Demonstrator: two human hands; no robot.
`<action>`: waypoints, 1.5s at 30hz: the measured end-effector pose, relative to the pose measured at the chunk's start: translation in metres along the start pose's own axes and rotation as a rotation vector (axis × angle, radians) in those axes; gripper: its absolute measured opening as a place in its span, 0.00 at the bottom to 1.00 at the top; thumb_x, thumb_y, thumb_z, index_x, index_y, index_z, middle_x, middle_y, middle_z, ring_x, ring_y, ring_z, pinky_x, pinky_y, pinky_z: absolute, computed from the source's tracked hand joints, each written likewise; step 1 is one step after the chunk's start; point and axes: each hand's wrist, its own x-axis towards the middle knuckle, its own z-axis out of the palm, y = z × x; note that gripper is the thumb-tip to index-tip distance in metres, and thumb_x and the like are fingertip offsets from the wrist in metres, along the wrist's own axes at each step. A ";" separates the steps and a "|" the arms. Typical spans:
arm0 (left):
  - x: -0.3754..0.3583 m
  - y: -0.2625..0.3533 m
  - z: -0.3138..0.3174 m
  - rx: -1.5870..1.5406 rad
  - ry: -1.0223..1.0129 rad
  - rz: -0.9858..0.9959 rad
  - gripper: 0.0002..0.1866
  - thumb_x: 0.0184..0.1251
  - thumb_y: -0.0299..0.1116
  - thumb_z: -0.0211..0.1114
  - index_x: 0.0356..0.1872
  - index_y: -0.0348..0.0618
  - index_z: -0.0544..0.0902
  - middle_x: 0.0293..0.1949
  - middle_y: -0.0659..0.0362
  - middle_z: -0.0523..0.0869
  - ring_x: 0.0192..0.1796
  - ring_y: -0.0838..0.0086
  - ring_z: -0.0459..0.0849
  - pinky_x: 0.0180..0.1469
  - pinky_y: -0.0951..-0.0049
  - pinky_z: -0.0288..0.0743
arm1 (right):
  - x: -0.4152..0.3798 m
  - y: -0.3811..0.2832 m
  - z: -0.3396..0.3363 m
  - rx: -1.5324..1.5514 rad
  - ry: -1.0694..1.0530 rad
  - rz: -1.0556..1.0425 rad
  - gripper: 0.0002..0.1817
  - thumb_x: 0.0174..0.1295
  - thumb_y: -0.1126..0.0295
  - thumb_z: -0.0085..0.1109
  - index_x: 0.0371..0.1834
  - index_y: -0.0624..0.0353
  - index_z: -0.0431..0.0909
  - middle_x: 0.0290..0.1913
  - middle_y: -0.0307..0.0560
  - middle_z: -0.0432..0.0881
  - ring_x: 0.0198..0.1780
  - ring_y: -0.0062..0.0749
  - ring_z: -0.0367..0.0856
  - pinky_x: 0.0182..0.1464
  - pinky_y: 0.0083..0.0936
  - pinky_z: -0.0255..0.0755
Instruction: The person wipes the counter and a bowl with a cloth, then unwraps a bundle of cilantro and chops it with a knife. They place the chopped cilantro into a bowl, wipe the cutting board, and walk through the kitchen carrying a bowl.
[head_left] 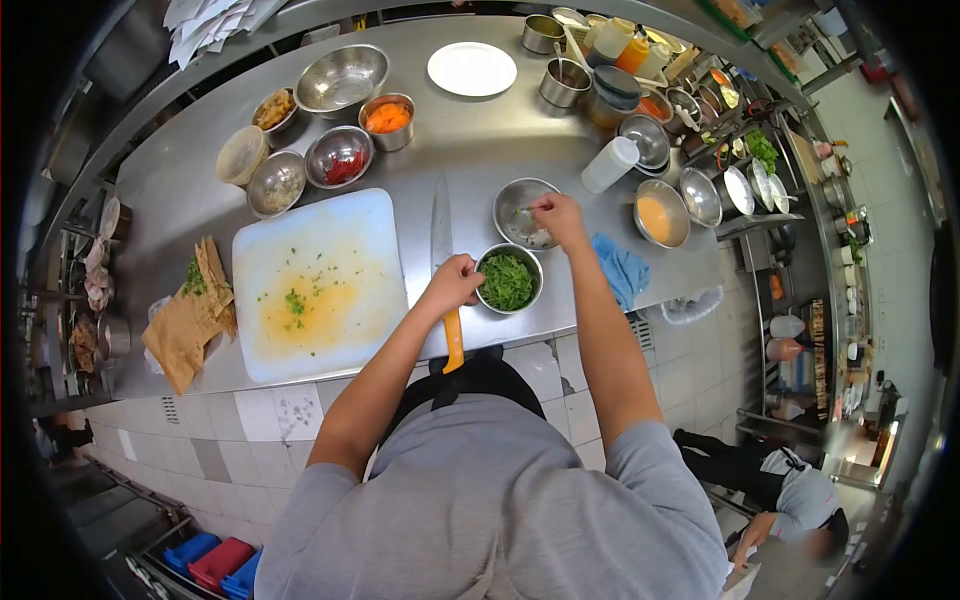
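My left hand (455, 284) is closed on the left rim of a small metal bowl (541, 283) filled with chopped green herbs (507, 282). My right hand (559, 219) reaches over a larger metal bowl (507, 235) just behind it, fingers pinched together; what they hold, if anything, is too small to name. Some pale, wet-looking food lies in that bowl. Left of my left hand, a long knife with an orange handle (453, 342) lies beside a white cutting board (370, 230). Green bits and an orange-brown stain mark the board.
Bowls of shredded orange vegetable (386, 118) and red strips (345, 167) stand at the back left. A white plate (472, 69) lies farther back. On the right are a squeeze bottle (610, 165), a blue cloth (619, 270) and orange liquid (655, 217). Another person (790, 490) is at lower right.
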 end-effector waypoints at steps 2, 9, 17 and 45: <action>-0.005 -0.001 0.002 -0.043 -0.004 0.014 0.07 0.66 0.28 0.65 0.34 0.39 0.74 0.32 0.60 0.77 0.30 0.77 0.82 0.32 0.75 0.86 | -0.030 -0.037 -0.020 0.145 0.050 0.025 0.06 0.55 0.77 0.67 0.35 0.64 0.86 0.32 0.47 0.87 0.32 0.24 0.85 0.38 0.21 0.78; 0.002 0.006 0.018 -0.123 -0.056 0.037 0.09 0.63 0.30 0.66 0.36 0.35 0.76 0.34 0.58 0.77 0.32 0.75 0.82 0.31 0.72 0.86 | -0.133 -0.056 -0.028 -0.436 -0.091 -0.508 0.14 0.55 0.82 0.60 0.44 0.60 0.86 0.36 0.50 0.87 0.44 0.45 0.84 0.51 0.31 0.78; 0.002 0.015 0.037 -0.128 -0.135 0.030 0.08 0.65 0.30 0.64 0.36 0.39 0.75 0.35 0.61 0.77 0.34 0.77 0.81 0.31 0.73 0.85 | -0.193 -0.047 -0.069 -0.356 -0.068 -0.203 0.21 0.50 0.76 0.72 0.49 0.53 0.79 0.55 0.51 0.78 0.54 0.47 0.78 0.58 0.35 0.73; 0.148 0.053 0.276 1.132 0.433 0.148 0.18 0.57 0.41 0.73 0.42 0.39 0.82 0.50 0.45 0.82 0.50 0.45 0.80 0.52 0.54 0.76 | 0.202 0.186 -0.688 -0.229 0.691 -0.202 0.18 0.51 0.61 0.75 0.35 0.60 0.77 0.37 0.52 0.82 0.42 0.48 0.81 0.46 0.38 0.74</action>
